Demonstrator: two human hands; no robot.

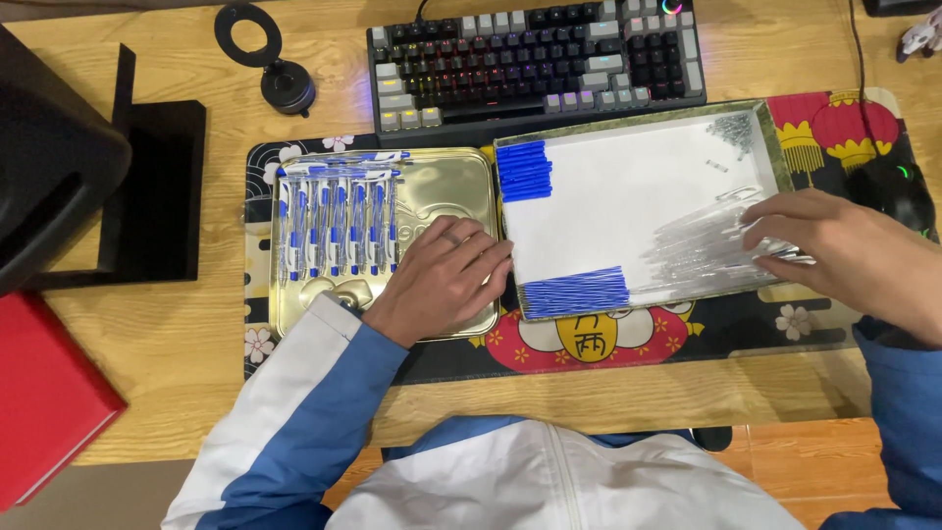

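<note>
Wooden desk (167,339) holds a shiny gold metal tray (461,182) with a row of blue and white pens (339,221). Beside them, the left hand (442,280) lies flat and open on this tray. Next comes a white box tray (608,186). Inside, the right hand (834,250) pinches clear plastic pen tubes (697,250).

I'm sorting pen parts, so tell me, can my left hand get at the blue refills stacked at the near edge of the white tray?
Probably yes. The left hand rests flat on the gold tin, right beside the blue refills in the white tray; only the low tray wall lies between.
</note>
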